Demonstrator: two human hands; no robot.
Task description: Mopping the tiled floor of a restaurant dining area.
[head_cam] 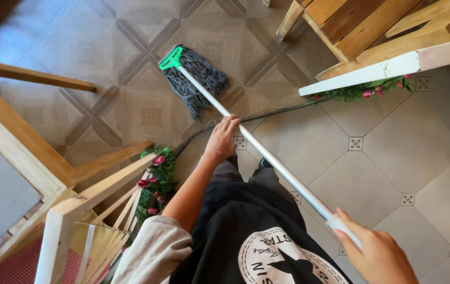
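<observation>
My left hand curls around the middle of the mop handle; my right hand grips its white top end. The grey mop head rests on the patterned floor, between wooden frames.

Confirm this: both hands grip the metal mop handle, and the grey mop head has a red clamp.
Not quite. The head view shows a green clamp, not red, on the grey mop head. The left hand and right hand do grip the metal handle.
</observation>
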